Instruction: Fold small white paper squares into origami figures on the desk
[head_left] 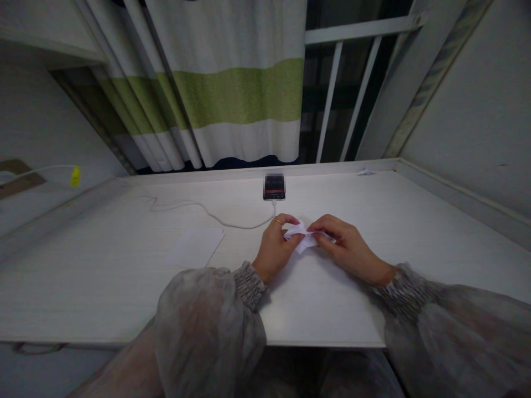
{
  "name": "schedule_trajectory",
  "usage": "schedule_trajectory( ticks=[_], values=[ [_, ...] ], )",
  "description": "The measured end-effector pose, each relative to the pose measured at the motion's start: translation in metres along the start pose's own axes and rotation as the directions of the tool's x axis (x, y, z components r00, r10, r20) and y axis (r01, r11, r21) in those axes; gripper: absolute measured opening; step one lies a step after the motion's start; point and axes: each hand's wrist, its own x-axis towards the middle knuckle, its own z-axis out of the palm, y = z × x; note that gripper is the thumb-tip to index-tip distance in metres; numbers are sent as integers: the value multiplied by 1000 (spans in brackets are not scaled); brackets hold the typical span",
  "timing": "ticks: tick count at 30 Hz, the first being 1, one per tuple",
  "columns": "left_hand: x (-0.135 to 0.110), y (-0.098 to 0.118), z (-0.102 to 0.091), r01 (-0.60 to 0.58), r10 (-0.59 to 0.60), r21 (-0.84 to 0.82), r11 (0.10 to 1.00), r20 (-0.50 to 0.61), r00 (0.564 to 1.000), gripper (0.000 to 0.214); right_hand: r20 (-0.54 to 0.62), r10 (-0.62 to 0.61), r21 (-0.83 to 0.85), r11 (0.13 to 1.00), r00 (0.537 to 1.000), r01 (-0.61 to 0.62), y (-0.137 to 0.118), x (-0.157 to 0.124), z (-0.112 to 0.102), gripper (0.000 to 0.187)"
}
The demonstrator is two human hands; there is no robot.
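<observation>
Near edge of the white surface runs across the bottom of the view, the person's knees dark below it. Two sheer grey sleeves come in over that edge, left sleeve and right sleeve, both with gathered cuffs. Left hand pinches the left side of a small folded white paper between thumb and fingers; gold ring on one finger. Right hand pinches the right side of the same paper, thumb nearer, fingers beyond. Paper sits between the two hands, over the middle of the surface; exact fold shape can't be told, fingers cover part of it. Left of the left hand, a flat white sheet lies on the surface, just beyond the left sleeve. Beyond the hands, a white cable curves leftward from the near end of a dark phone, screen pixelated. Far right, a small white piece by the back ledge. Behind it all, a white curtain with a green band, white window bars to its right
</observation>
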Motion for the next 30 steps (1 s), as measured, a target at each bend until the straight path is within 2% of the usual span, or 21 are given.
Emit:
schedule_trajectory(
  ticks=[5,8,17,23,30],
  values=[
    [1,-4,-1,-164,164,51,985,1,986,6,12,-45,-28,999,999,46,-1,0,-4,14],
    [1,-5,-1,-142,141,40,989,31,990,8,15,-55,-26,998,998,55,-2,0,-5,9],
    [-1,-2,-1,-133,131,27,991,68,989,10,-22,29,28,999,999,-28,3,0,0,8],
    [-2,0,2,74,-60,-107,992,124,990,21,-34,73,35,997,997,-72,3,0,2,7],
    [1,0,3,32,-36,-183,983,-17,999,27,-113,124,154,982,986,-106,5,-1,7,25]
  ],
)
